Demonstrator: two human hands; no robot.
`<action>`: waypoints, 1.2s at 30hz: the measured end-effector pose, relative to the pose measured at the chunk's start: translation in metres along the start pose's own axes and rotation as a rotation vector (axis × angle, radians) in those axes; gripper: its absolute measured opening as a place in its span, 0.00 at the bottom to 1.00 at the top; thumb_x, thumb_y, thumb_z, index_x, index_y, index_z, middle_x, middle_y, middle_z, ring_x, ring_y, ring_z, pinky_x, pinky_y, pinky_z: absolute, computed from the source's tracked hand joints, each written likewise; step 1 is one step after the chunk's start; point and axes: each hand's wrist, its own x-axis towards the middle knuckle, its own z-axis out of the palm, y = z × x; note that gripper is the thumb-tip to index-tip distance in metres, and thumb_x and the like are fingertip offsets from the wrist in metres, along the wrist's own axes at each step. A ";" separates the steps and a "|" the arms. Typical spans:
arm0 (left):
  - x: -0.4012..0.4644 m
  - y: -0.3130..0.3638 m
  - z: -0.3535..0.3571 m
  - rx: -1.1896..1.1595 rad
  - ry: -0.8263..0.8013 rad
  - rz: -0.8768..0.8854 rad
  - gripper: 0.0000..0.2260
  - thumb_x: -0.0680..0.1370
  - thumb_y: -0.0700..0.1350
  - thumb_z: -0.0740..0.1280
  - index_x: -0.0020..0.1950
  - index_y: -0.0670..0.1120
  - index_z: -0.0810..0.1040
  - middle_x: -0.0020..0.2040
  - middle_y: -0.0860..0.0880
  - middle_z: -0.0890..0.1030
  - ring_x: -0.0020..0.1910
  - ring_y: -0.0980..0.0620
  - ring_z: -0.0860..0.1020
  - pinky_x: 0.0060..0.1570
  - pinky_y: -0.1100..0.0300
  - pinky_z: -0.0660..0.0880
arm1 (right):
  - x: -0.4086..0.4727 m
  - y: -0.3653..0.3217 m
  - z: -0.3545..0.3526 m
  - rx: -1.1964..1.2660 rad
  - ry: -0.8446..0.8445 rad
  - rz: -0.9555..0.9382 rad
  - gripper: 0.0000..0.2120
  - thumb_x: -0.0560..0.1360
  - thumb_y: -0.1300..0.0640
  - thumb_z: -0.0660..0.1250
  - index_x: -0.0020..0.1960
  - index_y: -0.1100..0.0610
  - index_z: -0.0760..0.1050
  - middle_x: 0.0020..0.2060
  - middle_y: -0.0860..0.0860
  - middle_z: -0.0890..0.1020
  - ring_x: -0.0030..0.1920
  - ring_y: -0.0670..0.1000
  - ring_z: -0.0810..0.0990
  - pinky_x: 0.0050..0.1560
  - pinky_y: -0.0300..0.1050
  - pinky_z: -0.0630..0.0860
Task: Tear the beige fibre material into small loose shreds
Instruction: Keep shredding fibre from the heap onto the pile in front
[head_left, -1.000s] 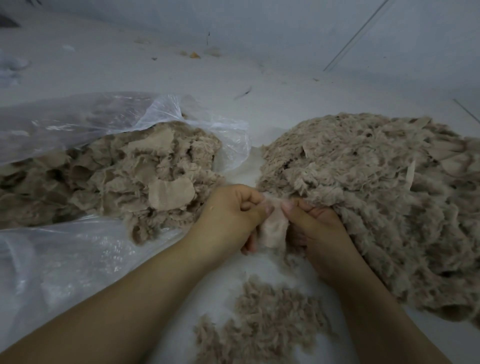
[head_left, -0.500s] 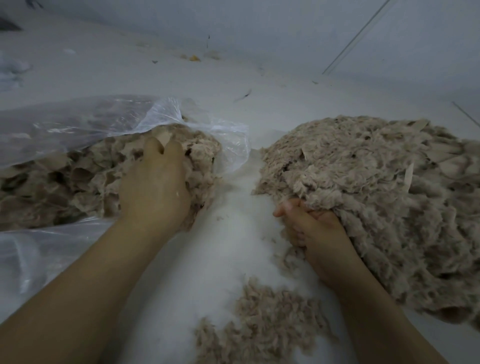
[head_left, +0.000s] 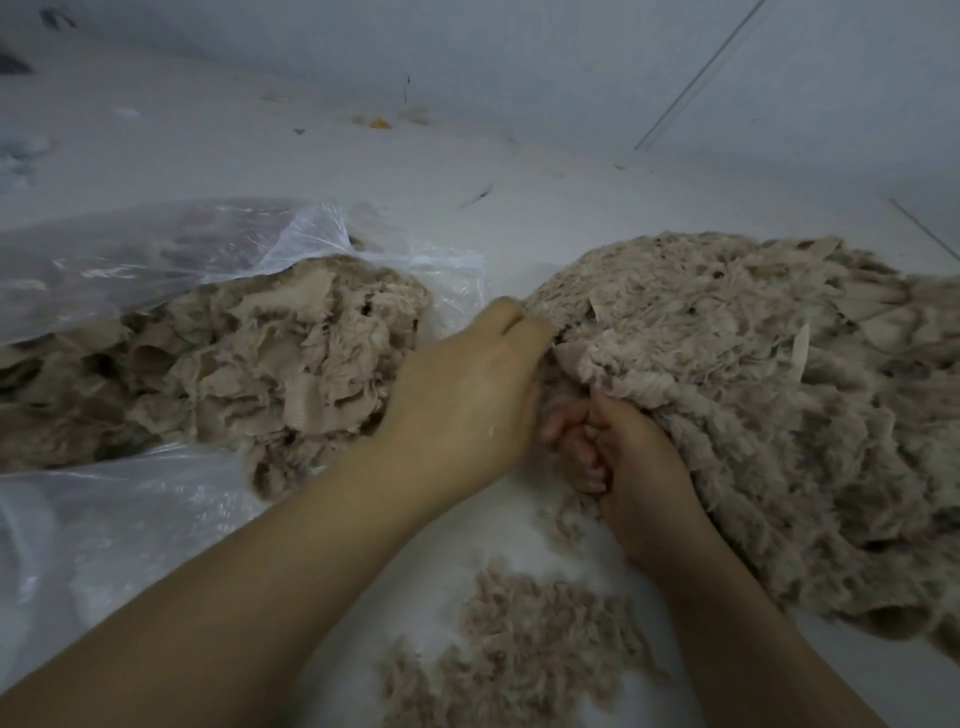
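Left hand (head_left: 467, 395) reaches across, fingertips buried in near-left edge of big fluffy beige shredded-fibre mound (head_left: 753, 405) — grip hidden, cannot tell. Right hand (head_left: 631, 457) just beside it, fingers curled, tucked under same edge, gripping fibre. Clear plastic bag of beige fibre scraps (head_left: 218, 353) at left. Small loose beige shreds (head_left: 519, 644) lie below hands.

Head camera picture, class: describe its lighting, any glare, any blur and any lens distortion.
Head view: dim, flat, bluish light with only soft shadows; mild white glare on the plastic bag; the left hand and right hand look slightly soft, as does the big shred pile; wide-angle bending shows in the floor lines running slanted towards the edges.
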 end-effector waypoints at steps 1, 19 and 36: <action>0.007 0.004 0.004 -0.062 -0.021 0.021 0.18 0.72 0.44 0.65 0.62 0.47 0.77 0.56 0.47 0.76 0.45 0.42 0.79 0.33 0.48 0.77 | -0.001 -0.001 0.001 -0.007 0.004 -0.017 0.25 0.73 0.37 0.60 0.37 0.58 0.78 0.24 0.49 0.65 0.24 0.47 0.57 0.24 0.41 0.55; -0.025 -0.013 0.021 -0.485 -0.070 -0.158 0.11 0.74 0.31 0.68 0.33 0.42 0.75 0.33 0.47 0.77 0.34 0.55 0.74 0.35 0.61 0.72 | -0.006 -0.006 0.007 -0.151 0.187 -0.102 0.18 0.77 0.46 0.53 0.60 0.40 0.78 0.24 0.47 0.65 0.23 0.46 0.60 0.22 0.38 0.60; -0.028 -0.027 0.000 -1.030 -0.068 -0.553 0.08 0.72 0.33 0.72 0.36 0.36 0.75 0.28 0.41 0.76 0.26 0.49 0.76 0.29 0.56 0.74 | -0.005 -0.004 0.007 0.014 0.203 -0.068 0.14 0.81 0.50 0.60 0.56 0.58 0.78 0.24 0.47 0.63 0.22 0.45 0.57 0.22 0.35 0.55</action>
